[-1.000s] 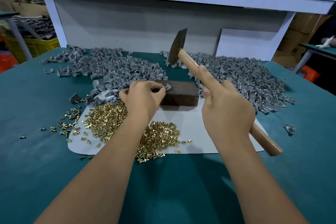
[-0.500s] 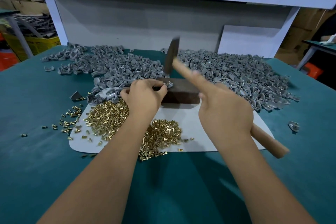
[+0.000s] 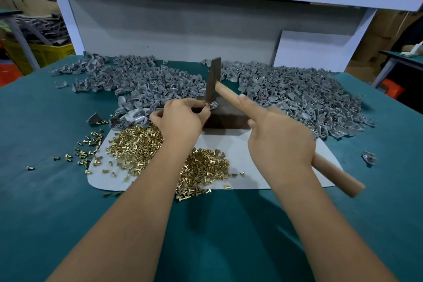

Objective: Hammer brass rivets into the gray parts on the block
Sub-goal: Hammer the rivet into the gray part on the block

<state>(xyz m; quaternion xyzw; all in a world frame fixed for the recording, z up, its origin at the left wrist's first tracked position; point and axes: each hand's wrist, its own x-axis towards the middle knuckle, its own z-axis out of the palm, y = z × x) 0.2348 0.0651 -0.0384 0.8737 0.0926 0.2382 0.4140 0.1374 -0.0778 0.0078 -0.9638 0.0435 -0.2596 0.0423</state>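
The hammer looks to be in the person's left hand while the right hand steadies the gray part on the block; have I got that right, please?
Not quite: the hands are swapped. In the head view, the right hand holds the hammer, and the left hand steadies the gray part on the block.

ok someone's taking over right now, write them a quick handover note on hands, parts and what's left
Left hand: pinches a gray part on the near left corner of the block.
Right hand: grips the hammer, forefinger along the handle, head down at that part.
Rivets: two heaps on the white mat, some strays on the table.
Gray parts: piles behind the block, left and right.
Done: cannot tell how many.
Left: finish this rivet, then continue through the piles.
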